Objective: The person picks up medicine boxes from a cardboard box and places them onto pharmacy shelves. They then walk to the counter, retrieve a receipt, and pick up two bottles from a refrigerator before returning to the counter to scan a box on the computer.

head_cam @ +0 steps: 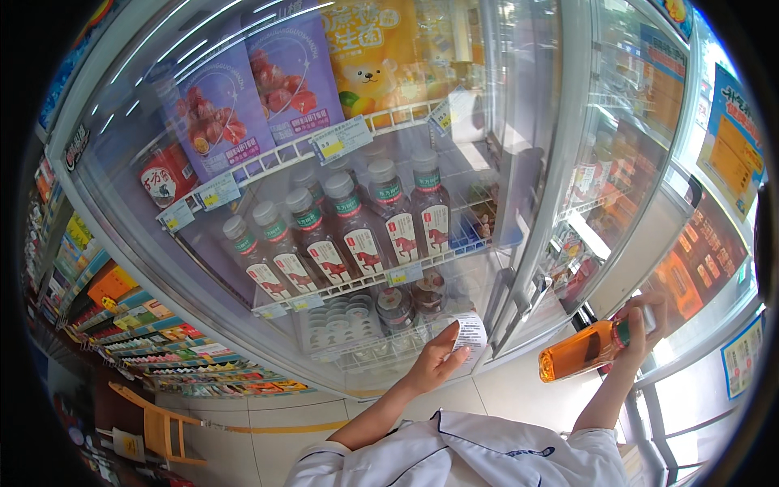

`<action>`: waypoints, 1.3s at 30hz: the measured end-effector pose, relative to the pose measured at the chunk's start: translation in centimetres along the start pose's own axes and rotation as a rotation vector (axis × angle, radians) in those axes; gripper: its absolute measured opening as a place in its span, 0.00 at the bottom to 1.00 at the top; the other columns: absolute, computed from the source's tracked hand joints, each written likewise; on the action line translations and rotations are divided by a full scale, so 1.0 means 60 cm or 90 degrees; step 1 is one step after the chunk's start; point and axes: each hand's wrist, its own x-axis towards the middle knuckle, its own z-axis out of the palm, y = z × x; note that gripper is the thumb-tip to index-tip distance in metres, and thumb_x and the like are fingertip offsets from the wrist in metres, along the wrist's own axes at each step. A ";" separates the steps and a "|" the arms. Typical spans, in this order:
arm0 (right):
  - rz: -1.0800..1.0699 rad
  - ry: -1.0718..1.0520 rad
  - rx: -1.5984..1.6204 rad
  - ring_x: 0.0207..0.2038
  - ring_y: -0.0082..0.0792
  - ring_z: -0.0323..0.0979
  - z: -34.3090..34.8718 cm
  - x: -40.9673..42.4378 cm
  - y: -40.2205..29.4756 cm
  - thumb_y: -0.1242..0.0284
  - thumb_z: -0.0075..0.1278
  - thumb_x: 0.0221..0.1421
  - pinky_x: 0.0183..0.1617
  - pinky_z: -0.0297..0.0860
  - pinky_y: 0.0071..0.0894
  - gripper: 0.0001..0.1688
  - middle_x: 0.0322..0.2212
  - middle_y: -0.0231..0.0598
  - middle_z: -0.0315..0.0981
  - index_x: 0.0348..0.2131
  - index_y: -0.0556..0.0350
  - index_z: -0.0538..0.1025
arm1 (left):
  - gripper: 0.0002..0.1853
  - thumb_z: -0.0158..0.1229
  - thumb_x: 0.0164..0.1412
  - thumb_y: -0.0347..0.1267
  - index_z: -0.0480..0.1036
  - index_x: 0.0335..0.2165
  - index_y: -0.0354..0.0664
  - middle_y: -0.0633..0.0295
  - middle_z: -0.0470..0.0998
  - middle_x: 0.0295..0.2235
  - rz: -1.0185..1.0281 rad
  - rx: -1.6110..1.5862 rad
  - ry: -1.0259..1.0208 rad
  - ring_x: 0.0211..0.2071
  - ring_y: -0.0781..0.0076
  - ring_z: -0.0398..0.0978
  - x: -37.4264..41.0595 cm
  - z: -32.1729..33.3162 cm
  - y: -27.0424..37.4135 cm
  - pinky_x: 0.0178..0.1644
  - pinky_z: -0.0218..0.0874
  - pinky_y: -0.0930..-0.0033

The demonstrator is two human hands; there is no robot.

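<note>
My left hand (431, 367) holds a strip of white printed paper (472, 342), pinched between thumb and fingers, in front of the lower part of a glass-fronted display cabinet. On the right, my right hand (639, 332) grips a clear bottle of amber drink (577, 355) around its neck and cap. The bottle is tilted, its base towards the lower left. Behind the glass, a wire shelf (359, 281) bears several dark drink bottles (359, 240) with white labels and pale caps. Below them are jars (395, 307) and a tray of stacked round lids or cups (341, 322).
Purple fruit-snack bags (210, 115), a yellow bag (380, 67) and a red can (164, 176) occupy the upper shelf. A metal door frame with a handle (535, 292) stands between my hands. Stocked shop shelves (158, 329) line the left; a wooden chair (161, 426) is at lower left.
</note>
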 end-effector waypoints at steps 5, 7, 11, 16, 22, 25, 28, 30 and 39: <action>0.035 -0.033 0.020 0.22 0.20 0.65 0.025 -0.018 -0.009 0.68 0.57 0.48 0.27 0.61 0.16 0.16 0.21 0.35 0.68 0.32 0.57 0.67 | 0.16 0.47 0.65 0.28 0.68 0.49 0.30 0.54 0.68 0.52 -0.009 -0.049 0.045 0.50 0.69 0.68 -0.007 0.018 -0.003 0.52 0.59 0.71; 0.041 -0.046 0.020 0.23 0.20 0.66 0.038 -0.024 -0.009 0.69 0.57 0.48 0.28 0.61 0.16 0.16 0.20 0.34 0.67 0.32 0.57 0.67 | 0.16 0.47 0.66 0.29 0.68 0.49 0.29 0.54 0.73 0.48 -0.045 -0.073 0.020 0.46 0.71 0.71 -0.012 0.022 -0.005 0.49 0.61 0.71; 0.088 -0.098 0.061 0.23 0.21 0.66 0.054 -0.040 -0.010 0.67 0.56 0.49 0.29 0.61 0.16 0.16 0.20 0.34 0.68 0.33 0.57 0.67 | 0.16 0.46 0.67 0.31 0.68 0.47 0.30 0.56 0.77 0.41 -0.127 -0.112 -0.102 0.41 0.73 0.74 -0.027 0.034 -0.026 0.46 0.62 0.72; 0.181 -0.130 0.133 0.25 0.22 0.67 0.091 -0.051 -0.007 0.68 0.53 0.48 0.31 0.60 0.18 0.15 0.20 0.34 0.68 0.34 0.56 0.67 | 0.19 0.40 0.70 0.35 0.69 0.48 0.32 0.59 0.76 0.42 -0.215 -0.327 -0.108 0.42 0.75 0.74 -0.019 0.069 -0.033 0.49 0.61 0.74; 0.238 -0.128 0.248 0.26 0.22 0.64 0.127 -0.066 0.042 0.66 0.51 0.52 0.31 0.58 0.18 0.15 0.21 0.35 0.67 0.36 0.53 0.67 | 0.19 0.46 0.66 0.39 0.71 0.44 0.34 0.58 0.77 0.40 -0.448 -0.612 -0.115 0.37 0.71 0.77 -0.031 0.096 -0.047 0.46 0.66 0.75; 0.262 -0.101 0.270 0.26 0.21 0.63 0.127 -0.075 0.069 0.65 0.49 0.55 0.31 0.58 0.16 0.15 0.22 0.33 0.67 0.38 0.55 0.67 | 0.19 0.47 0.65 0.42 0.72 0.41 0.36 0.59 0.77 0.38 -0.510 -0.765 -0.062 0.34 0.72 0.78 -0.021 0.101 -0.013 0.41 0.68 0.74; 0.311 -0.120 0.285 0.31 0.23 0.66 0.130 -0.087 0.078 0.66 0.49 0.58 0.35 0.62 0.19 0.19 0.28 0.35 0.71 0.44 0.59 0.67 | 0.19 0.46 0.65 0.41 0.72 0.40 0.35 0.61 0.77 0.36 -0.526 -0.647 0.082 0.32 0.76 0.76 -0.029 0.119 -0.031 0.38 0.66 0.77; 0.341 -0.070 0.230 0.36 0.27 0.69 0.139 -0.115 0.059 0.64 0.48 0.59 0.41 0.66 0.23 0.23 0.34 0.39 0.72 0.48 0.61 0.65 | 0.18 0.46 0.66 0.40 0.72 0.39 0.34 0.62 0.77 0.35 -0.498 -0.577 0.131 0.32 0.78 0.74 -0.037 0.129 -0.048 0.37 0.65 0.79; 0.446 0.056 0.214 0.42 0.35 0.74 0.114 -0.200 0.053 0.69 0.50 0.59 0.46 0.70 0.31 0.24 0.36 0.41 0.73 0.51 0.62 0.64 | 0.17 0.41 0.69 0.35 0.71 0.43 0.32 0.63 0.76 0.35 -0.358 -0.216 -0.034 0.36 0.79 0.71 -0.062 0.133 -0.078 0.42 0.62 0.76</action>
